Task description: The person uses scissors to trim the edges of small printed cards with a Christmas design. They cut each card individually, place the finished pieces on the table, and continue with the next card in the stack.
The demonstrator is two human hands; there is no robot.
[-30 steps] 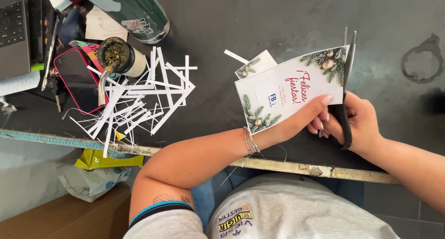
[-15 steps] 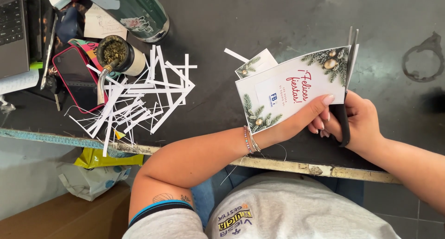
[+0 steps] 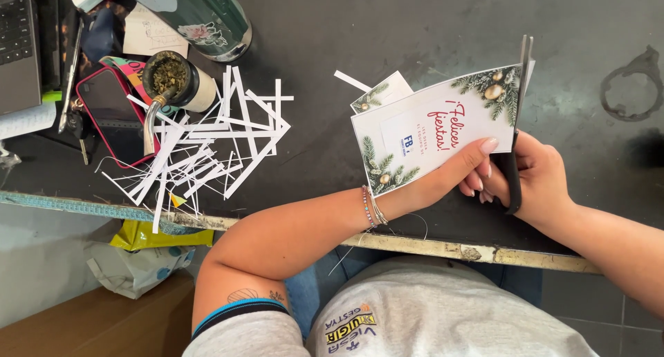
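Left hand pinching a printed card above the dark worktop, right hand gripping black scissors at its edge, white paper strips piled nearby

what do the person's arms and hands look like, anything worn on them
Both forearms are bare. The left hand has pale painted nails, and its wrist carries thin beaded and metal bracelets. The left upper arm shows a small tattoo above a short grey sleeve edged with dark and blue bands. The right hand shows no rings or bracelets in view.
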